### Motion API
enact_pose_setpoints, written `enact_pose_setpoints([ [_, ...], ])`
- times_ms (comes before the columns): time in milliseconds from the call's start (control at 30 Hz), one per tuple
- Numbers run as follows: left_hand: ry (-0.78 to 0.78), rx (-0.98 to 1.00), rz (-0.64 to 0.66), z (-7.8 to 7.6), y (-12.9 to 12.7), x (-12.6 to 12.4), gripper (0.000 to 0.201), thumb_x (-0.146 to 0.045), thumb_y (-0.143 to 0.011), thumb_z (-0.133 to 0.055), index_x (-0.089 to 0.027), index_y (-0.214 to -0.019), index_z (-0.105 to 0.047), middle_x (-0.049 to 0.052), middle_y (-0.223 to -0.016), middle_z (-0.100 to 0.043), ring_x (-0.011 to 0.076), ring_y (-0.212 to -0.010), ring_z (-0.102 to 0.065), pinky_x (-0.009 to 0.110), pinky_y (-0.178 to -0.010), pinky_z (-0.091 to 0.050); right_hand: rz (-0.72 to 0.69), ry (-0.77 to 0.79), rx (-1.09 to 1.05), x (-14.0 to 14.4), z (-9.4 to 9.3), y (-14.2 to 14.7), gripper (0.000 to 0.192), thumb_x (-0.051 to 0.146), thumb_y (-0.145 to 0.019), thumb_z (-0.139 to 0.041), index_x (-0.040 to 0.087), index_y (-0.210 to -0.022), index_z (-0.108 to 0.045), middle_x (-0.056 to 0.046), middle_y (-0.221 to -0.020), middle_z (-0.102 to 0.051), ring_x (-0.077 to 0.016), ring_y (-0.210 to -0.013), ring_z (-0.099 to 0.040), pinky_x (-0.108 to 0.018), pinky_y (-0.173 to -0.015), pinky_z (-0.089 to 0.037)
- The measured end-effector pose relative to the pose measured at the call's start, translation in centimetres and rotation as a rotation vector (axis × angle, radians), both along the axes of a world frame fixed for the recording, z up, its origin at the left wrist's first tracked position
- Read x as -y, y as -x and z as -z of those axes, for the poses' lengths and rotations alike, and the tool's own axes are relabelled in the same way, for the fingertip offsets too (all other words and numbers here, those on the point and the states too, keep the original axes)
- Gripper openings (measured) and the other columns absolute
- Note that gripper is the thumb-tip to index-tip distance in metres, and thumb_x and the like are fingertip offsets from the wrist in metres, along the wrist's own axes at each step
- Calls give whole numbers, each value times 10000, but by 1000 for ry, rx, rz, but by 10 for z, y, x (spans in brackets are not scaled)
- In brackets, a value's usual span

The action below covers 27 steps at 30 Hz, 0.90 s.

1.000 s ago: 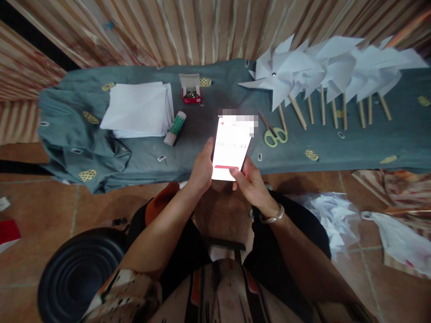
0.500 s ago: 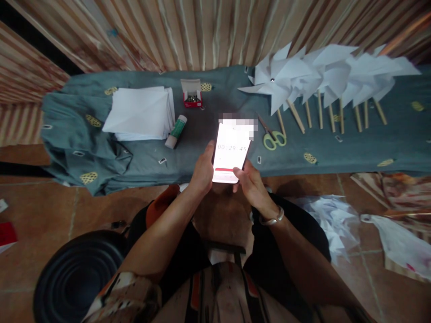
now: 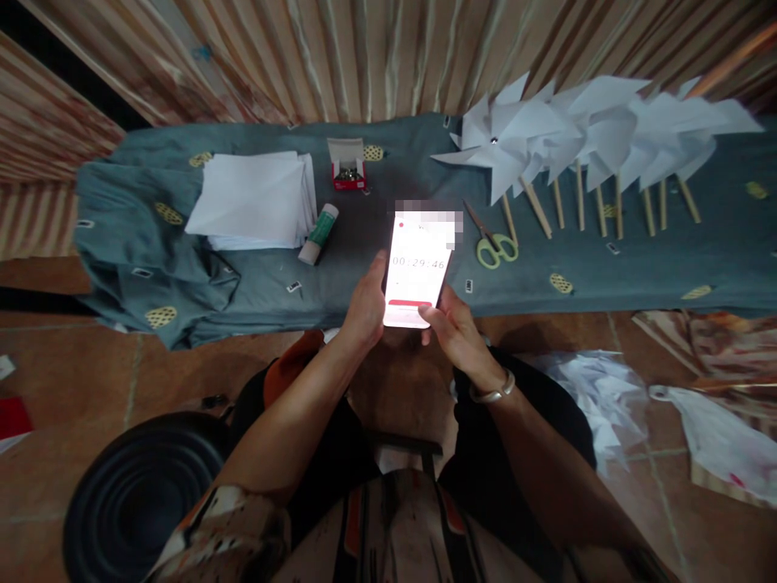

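A lit smartphone (image 3: 418,279) showing 00:29:46 is held between my two hands, in front of the cloth's near edge. My left hand (image 3: 367,306) grips its left side, thumb along the edge. My right hand (image 3: 455,328) holds the lower right side, its thumb over the screen's bottom near a red bar. Green-handled scissors (image 3: 494,247) lie just right of the phone. To its left are a glue stick (image 3: 319,235), an open red box of small metal pins (image 3: 348,172) and a stack of white paper (image 3: 252,198).
White paper pinwheels (image 3: 583,138) on wooden sticks lie overlapped at the right of the green cloth (image 3: 388,138). A striped curtain (image 3: 364,57) hangs behind. On the floor are a black round stool (image 3: 146,502), a clear bag (image 3: 600,397) of white paper pieces and a white plastic bag (image 3: 722,441).
The timer on the phone has gone from 00:29:45 to 00:29:46. Both hands keep the same grip, and the view has shifted very slightly.
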<state>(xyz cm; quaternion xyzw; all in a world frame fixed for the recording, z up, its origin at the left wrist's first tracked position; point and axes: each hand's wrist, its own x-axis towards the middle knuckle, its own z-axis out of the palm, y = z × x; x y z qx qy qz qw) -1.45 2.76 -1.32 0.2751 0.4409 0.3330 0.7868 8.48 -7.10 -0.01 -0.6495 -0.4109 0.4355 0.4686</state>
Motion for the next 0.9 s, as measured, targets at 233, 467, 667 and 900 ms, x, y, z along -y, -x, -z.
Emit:
enact_pose_setpoints([
  [233, -1, 68, 10, -14, -3, 0, 415, -497, -943, -438, -186, -1065, -685, 65, -932, -771, 299, -1014, -698, 401, -856, -569, -14, -32, -87, 0, -1, -2, 390, 370, -870, -540, 252, -1241, -541, -44, -1062, -676, -144, -623, -558, -293, -501, -483],
  [467, 31, 76, -2, -18, -4, 1, 404, -488, -941, -443, -182, -1049, -683, 74, -972, -767, 293, -1047, -689, 406, -897, -559, -2, -61, -107, 0, 2, -4, 401, 406, -879, -542, 247, -1247, -559, -61, -1161, -678, -232, -911, -639, -363, -691, -559],
  [667, -13, 124, 39, -17, -8, 4, 391, -447, -957, -419, -180, -1054, -688, 74, -1026, -763, 273, -1088, -674, 387, -945, -532, 70, -102, -36, -4, 0, -6, 305, 425, -888, -525, 235, -1095, -644, -46, -1105, -708, -238, -1046, -622, -407, -953, -486],
  [900, 22, 86, 33, -18, -5, 7, 387, -477, -940, -462, -184, -1030, -698, 77, -989, -769, 280, -1037, -695, 387, -924, -543, 165, -50, 4, -3, -4, -8, 371, 553, -865, -512, 234, -685, -571, -6, -716, -640, -195, -739, -580, -341, -725, -491],
])
